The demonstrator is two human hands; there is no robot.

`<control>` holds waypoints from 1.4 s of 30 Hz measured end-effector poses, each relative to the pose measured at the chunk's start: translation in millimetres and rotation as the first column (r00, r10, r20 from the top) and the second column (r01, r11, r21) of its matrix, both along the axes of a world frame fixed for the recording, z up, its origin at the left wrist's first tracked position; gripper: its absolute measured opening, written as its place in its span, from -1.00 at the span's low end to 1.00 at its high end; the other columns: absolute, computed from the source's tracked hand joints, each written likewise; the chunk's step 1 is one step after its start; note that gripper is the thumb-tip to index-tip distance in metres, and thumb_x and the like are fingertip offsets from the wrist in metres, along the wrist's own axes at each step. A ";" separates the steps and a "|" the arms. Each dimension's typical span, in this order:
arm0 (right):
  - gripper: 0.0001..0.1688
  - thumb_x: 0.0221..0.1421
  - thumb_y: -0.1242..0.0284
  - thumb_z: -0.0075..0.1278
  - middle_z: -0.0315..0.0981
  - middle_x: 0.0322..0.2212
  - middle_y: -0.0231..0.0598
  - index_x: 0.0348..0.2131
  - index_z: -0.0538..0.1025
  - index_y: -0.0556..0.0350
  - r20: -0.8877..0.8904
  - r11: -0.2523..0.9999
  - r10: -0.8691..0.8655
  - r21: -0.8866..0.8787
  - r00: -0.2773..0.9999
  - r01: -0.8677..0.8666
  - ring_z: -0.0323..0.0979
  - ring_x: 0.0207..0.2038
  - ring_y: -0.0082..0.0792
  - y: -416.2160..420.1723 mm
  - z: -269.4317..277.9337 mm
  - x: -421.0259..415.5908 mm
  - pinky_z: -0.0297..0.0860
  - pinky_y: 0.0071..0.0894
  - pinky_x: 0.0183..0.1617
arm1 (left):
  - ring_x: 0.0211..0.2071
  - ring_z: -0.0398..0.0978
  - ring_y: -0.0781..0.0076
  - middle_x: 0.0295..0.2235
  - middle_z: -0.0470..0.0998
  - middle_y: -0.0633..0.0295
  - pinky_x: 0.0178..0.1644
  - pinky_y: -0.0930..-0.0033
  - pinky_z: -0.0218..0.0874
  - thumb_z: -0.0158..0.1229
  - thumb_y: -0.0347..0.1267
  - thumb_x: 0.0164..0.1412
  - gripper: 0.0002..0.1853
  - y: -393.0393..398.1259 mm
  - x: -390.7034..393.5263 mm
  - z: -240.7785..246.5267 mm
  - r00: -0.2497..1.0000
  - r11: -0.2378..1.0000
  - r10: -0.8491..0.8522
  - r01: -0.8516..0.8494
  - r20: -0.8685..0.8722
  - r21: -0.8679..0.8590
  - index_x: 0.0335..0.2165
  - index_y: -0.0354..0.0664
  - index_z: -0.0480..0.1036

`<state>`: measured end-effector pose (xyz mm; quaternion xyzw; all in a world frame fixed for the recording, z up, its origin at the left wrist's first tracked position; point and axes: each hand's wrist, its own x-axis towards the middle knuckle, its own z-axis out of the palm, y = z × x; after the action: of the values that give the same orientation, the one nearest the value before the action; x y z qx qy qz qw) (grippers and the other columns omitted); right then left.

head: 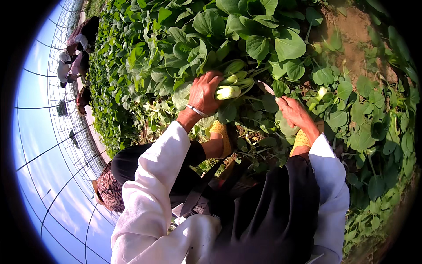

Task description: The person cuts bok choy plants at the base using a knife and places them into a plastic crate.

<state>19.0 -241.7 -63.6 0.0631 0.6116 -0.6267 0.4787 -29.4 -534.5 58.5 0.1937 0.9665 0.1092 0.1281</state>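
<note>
My left hand (pixel 206 90) is closed around a bunch of leafy greens that look like pak choi (pixel 229 91), their pale stem ends turned towards my right hand. The stems at the near side of the bunch are almost white in the sun. My right hand (pixel 293 112) grips a small knife (pixel 265 87), its handle hidden by the fingers. The blade points towards the bunch, a short way off the stem ends, among standing leaves. Just right of my right hand, a pale stem end (pixel 321 93) shows among the leaves.
Dense leafy plants (pixel 207 24) spread ahead and to the left. Bare soil (pixel 359 36) lies at the upper right. My yellow shoes (pixel 300 141) stand among low leaves. Several people bend at the far left, one in a pink garment (pixel 76 64); another person's patterned clothing (pixel 110 186) is close beside me.
</note>
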 end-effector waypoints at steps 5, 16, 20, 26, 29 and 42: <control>-0.64 0.08 0.23 0.16 0.45 -0.46 -0.39 -0.29 0.40 0.07 0.127 0.759 -0.582 -0.268 0.803 0.593 0.43 -0.67 -0.57 -0.8 38.9 -23.0 0.14 -0.76 -0.70 | -0.12 0.47 0.34 -0.14 0.49 0.18 -0.02 0.35 0.29 0.31 -0.53 -0.25 -0.41 13.9 -12.3 59.8 0.882 0.836 0.211 -0.386 0.422 0.389 -0.10 -0.27 0.40; -0.31 0.10 -0.01 0.07 0.42 -0.43 -0.50 0.04 0.38 0.08 0.157 0.655 -0.594 -0.475 0.789 0.588 0.14 -0.77 -0.76 -3.8 110.9 -68.9 0.02 -0.73 -0.72 | -0.32 0.51 0.48 -0.28 0.54 0.22 -0.25 0.44 0.38 0.27 -0.52 0.00 -0.55 34.6 15.1 64.6 0.334 -0.068 0.042 -0.939 0.942 0.336 -0.08 -0.25 0.40; -0.13 -0.09 -0.08 0.21 0.36 -0.43 -0.60 0.11 0.33 -0.08 0.013 0.742 -0.557 -0.441 0.830 0.505 0.15 -0.64 -0.78 0.4 122.6 -63.3 0.03 -0.74 -0.62 | -0.35 0.52 0.50 -0.31 0.55 0.22 -0.31 0.45 0.39 0.25 -0.52 0.05 -0.64 61.0 13.1 60.1 0.293 -0.206 0.003 -0.935 0.956 0.288 -0.12 -0.24 0.43; -0.15 -0.17 0.33 0.36 0.45 -0.20 -0.38 0.07 0.30 0.11 0.093 0.645 -0.574 -0.562 0.814 0.519 0.40 -0.18 -0.54 3.9 102.8 -58.5 0.35 -0.50 -0.10 | -0.15 0.47 0.43 -0.14 0.50 0.23 -0.04 0.39 0.32 0.21 -0.60 -0.06 -0.39 98.1 26.1 71.7 0.497 0.320 0.184 -0.846 0.848 0.427 0.03 -0.25 0.30; -0.32 -0.12 0.46 0.32 0.48 -0.20 -0.35 -0.01 0.37 0.18 0.164 0.575 -0.508 -0.666 0.846 0.475 0.41 -0.16 -0.53 18.9 76.3 -48.6 0.33 -0.53 -0.03 | -0.18 0.47 0.45 -0.20 0.51 0.25 -0.03 0.42 0.29 0.28 -0.57 -0.16 -0.39 109.5 28.3 83.5 0.488 0.359 0.205 -0.844 0.848 0.399 -0.03 -0.28 0.34; -0.36 -0.01 0.38 0.24 0.44 -0.17 -0.39 0.03 0.36 0.16 -0.338 0.759 -0.443 -0.634 0.831 0.146 0.40 -0.17 -0.55 -26.1 209.4 -123.4 0.33 -0.54 -0.06 | 0.06 0.36 0.24 0.08 0.35 -0.02 0.19 0.24 0.15 0.19 -0.39 -0.09 -0.21 63.5 19.7 192.6 0.823 0.008 0.015 -0.569 0.568 0.823 0.15 -0.39 0.18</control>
<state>-104.4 -267.8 145.9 -0.1417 0.4673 -0.8486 0.2036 -9.7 -471.0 251.1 -0.0126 0.5984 0.7900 0.1330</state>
